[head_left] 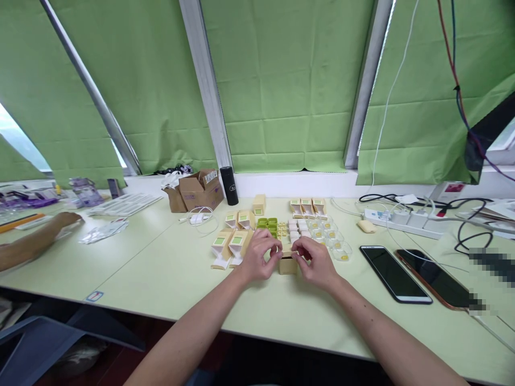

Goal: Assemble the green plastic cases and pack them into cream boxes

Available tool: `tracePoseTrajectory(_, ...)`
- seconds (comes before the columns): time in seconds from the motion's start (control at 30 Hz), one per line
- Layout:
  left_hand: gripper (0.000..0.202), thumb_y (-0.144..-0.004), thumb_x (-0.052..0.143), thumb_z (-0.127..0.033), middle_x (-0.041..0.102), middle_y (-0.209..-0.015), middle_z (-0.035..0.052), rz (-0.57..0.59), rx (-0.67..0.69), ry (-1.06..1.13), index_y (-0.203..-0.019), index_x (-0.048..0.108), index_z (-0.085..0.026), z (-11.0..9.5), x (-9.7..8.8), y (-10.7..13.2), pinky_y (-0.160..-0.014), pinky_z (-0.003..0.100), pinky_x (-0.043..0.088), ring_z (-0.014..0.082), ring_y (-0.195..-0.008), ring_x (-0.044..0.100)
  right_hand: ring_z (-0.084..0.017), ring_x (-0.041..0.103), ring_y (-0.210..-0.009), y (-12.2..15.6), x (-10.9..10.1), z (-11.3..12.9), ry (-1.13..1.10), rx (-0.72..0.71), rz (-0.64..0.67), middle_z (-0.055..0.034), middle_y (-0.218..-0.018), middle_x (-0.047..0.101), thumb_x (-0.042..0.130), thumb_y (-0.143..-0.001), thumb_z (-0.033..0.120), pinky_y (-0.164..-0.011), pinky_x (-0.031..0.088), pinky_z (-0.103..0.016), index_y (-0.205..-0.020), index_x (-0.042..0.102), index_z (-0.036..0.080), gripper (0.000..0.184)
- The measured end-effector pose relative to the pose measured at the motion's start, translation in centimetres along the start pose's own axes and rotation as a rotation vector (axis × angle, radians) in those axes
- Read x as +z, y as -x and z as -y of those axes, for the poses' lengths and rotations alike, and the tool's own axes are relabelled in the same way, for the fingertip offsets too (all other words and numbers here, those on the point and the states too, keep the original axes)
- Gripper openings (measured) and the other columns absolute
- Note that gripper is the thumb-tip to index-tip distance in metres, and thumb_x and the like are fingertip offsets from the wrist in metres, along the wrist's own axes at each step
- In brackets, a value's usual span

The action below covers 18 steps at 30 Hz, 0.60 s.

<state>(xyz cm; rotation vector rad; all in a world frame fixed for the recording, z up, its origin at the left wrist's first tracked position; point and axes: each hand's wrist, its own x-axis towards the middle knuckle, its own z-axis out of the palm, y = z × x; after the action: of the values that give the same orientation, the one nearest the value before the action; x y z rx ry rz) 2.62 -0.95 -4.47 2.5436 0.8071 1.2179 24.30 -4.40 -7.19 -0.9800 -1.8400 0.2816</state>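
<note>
A small tan cardboard box (288, 266) stands on the table in front of me, its top flap raised slightly over a dark gap. My left hand (261, 254) pinches the flap's left end between thumb and fingers. On the opposite end, my right hand (316, 259) grips the flap in the same way. Open tan boxes with white inner flaps (240, 244) stand just left of my left hand. Beyond my hands are green square pieces (267, 221), small pale yellow pieces (282, 232), whitish blocks (294, 236) and clear cups with yellow bits (341, 251).
Two phones (395, 274) (436, 280) lie at right, below a white power strip (406, 221) with tangled cables. At the back are more tan boxes (308, 208), a black bottle (229, 185) and a brown carton (201, 190). Another person's arm (44, 236) reaches in from the left.
</note>
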Motion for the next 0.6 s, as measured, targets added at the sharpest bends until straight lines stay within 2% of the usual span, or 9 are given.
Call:
tracePoseTrajectory(0.3, 0.009, -0.091, 0.067, -0.032, 0.061, -0.069, 0.0034, 0.115, 0.05, -0.048, -0.091, 0.064, -0.024, 0.3, 0.22, 0.24, -0.08, 0.043, 0.037, 0.0253, -0.076, 0.054, -0.017, 0.055, -0.063, 0.09, -0.21, -0.08, 0.066, -0.103, 0.004, -0.0007, -0.076, 0.063, 0.059, -0.084, 0.011, -0.061, 0.039, -0.03, -0.086, 0.059, 0.024, 0.013)
tracePoseTrajectory(0.43, 0.004, -0.091, 0.065, -0.027, 0.059, -0.069, 0.003, 0.094, 0.055, -0.065, -0.09, 0.063, -0.024, 0.4, 0.39, 0.33, -0.079, 0.043, 0.036, 0.0249, -0.075, 0.053, -0.016, 0.055, -0.062, 0.13, -0.08, -0.33, 0.086, -0.11, 0.004, -0.0007, -0.075, 0.063, 0.058, -0.085, 0.011, -0.06, 0.039, -0.029, -0.086, 0.059, 0.023, 0.013)
tracePoseTrajectory(0.6, 0.003, -0.09, 0.065, -0.026, 0.062, -0.072, 0.0042, 0.073, -0.005, -0.076, -0.089, 0.063, -0.024, 0.57, 0.6, 0.32, -0.08, 0.044, 0.038, 0.0257, -0.078, 0.055, -0.016, 0.055, -0.063, 0.02, 0.05, -0.57, 0.122, -0.113, -0.009, -0.0021, -0.077, 0.065, 0.057, -0.088, 0.012, -0.061, 0.037, -0.03, -0.085, 0.061, 0.023, 0.013)
